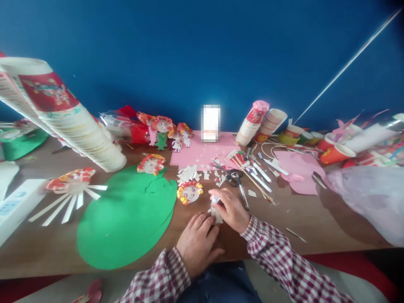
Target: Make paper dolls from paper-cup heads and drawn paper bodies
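My right hand is closed round a small white glue stick, held upright over a small white paper piece. The fingers hide the stick's lower end. My left hand lies flat on the table, fingertips at the near left edge of that paper piece. Just beyond sits a paper face with a red and yellow border. White paper scraps are scattered behind it. Black scissors and a pen lie beyond my right hand.
A large green paper sheet lies at left, beside a cut paper cup with splayed strips. A tall cup stack leans behind it. Pink sheets, markers and finished paper figures occupy the back. A plastic bag is at right.
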`<state>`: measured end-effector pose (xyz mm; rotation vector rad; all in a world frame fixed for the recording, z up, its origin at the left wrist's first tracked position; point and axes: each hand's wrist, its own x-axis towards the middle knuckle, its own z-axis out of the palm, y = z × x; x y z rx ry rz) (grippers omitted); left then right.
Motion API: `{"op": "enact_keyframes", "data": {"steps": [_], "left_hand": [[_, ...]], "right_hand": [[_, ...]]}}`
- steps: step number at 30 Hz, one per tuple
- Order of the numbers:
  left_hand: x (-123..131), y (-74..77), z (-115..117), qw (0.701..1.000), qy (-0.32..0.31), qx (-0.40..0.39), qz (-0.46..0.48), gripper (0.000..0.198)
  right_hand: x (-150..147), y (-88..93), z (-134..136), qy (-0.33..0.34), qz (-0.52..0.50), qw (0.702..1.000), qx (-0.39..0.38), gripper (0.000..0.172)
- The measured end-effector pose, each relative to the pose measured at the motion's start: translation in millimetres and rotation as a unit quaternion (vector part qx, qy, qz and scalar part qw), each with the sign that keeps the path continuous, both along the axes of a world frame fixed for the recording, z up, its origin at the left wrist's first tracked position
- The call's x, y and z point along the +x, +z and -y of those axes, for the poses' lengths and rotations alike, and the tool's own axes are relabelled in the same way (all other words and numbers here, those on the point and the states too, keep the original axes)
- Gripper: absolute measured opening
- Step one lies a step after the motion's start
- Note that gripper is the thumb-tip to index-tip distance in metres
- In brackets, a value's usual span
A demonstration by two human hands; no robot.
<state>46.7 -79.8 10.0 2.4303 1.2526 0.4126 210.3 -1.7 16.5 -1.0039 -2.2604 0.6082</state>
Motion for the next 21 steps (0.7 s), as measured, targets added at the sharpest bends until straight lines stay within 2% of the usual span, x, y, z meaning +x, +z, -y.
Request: {"op": "enact_keyframes", "data": {"steps": [7,14,18,21], "left_hand": [[-1.0,0.0,0.2,1.0,0.004,0.01,-0.014,0.053],[-1.2,-1.8,0.5,1.0,-0.001,0.006,-0.03,0.054],[-0.7,-2.8,0.5,0.999,-0.003,0.007,-0.034,0.055],[-1.2,-2.7,0.5,0.999,-0.005,0.005,-0.036,0.055]], "right_hand": [[3.3,-6.0,0.5,-0.091,-0.08,0.992,0.032,0.035],[-0.7,-6.8,-1.9,-0.004,-0.044,0.998,0.038,0.037],[-1.5,-9.1,-2.8,-0.042,-0.041,0.996,0.061,0.036],[1.1,-9.3,-2.4,-0.083,-0.072,0.993,0.047,0.035]]}}
